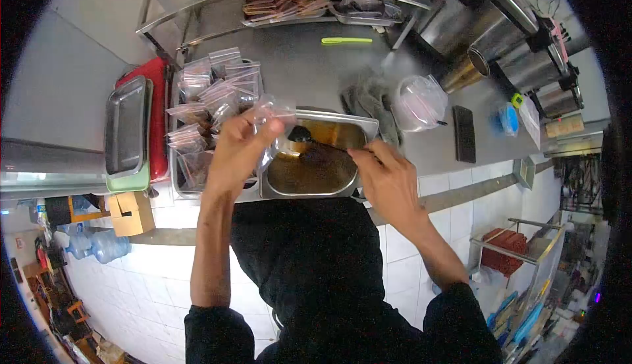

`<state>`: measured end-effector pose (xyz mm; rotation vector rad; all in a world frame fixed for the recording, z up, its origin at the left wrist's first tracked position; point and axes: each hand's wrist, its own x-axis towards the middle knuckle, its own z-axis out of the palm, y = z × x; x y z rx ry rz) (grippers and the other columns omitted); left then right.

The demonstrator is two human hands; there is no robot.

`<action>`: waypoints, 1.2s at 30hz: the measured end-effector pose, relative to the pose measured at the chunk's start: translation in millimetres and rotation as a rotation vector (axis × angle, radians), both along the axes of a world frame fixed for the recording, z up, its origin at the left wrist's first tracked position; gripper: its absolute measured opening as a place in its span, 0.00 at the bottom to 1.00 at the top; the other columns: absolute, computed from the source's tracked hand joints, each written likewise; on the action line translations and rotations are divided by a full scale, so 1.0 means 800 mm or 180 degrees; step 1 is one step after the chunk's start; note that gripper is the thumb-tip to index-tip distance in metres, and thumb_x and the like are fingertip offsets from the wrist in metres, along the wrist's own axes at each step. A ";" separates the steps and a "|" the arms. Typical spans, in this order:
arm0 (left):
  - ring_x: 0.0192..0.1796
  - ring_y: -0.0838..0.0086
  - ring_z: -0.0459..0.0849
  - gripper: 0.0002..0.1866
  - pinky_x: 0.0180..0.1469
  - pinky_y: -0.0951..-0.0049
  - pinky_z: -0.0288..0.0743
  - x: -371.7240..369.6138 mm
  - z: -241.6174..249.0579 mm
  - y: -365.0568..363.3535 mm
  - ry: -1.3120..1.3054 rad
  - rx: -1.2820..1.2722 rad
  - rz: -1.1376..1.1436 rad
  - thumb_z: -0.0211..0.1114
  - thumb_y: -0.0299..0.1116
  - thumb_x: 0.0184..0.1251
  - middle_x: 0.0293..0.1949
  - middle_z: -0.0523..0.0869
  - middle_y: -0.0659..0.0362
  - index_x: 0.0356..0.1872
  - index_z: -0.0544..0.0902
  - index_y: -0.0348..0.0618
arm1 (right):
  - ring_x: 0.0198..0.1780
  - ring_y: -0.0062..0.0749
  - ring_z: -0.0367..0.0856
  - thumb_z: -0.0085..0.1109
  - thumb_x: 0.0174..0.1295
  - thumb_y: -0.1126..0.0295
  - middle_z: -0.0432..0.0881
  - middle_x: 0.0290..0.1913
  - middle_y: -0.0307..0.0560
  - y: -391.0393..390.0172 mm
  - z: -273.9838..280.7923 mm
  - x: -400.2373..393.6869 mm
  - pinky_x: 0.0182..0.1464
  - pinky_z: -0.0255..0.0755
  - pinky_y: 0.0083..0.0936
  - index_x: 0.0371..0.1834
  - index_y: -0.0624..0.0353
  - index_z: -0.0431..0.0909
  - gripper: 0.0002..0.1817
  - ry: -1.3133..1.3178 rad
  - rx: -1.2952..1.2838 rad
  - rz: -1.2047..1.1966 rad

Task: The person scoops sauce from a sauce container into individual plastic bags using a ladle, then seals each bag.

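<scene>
My left hand is closed on a clear plastic bag, held over the left edge of a steel pan. In my right hand is the handle of a dark spoon, whose bowl hangs above the pan close to the bag. Brown, oily-looking contents coat the pan's bottom, with a dark clump near the middle. Left of my left hand, several small zip bags with dark contents fill a metal tray.
Stacked trays stand at the left. Behind the pan lie a dark cloth, a bag of pale contents and a yellow-green pen or knife. A dark phone-like slab and large metal pots are at the right.
</scene>
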<state>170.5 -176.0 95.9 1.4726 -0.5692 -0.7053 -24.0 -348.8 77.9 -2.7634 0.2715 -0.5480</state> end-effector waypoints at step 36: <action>0.37 0.82 0.71 0.53 0.37 0.79 0.65 -0.123 -0.051 0.094 -0.0197 -0.0612 0.1215 0.77 0.65 0.39 0.38 0.76 0.64 0.64 0.70 0.38 | 0.39 0.49 0.78 0.63 0.60 0.71 0.78 0.34 0.52 -0.015 -0.013 0.052 0.42 0.70 0.40 0.40 0.56 0.87 0.07 0.0445 0.1317 -0.0404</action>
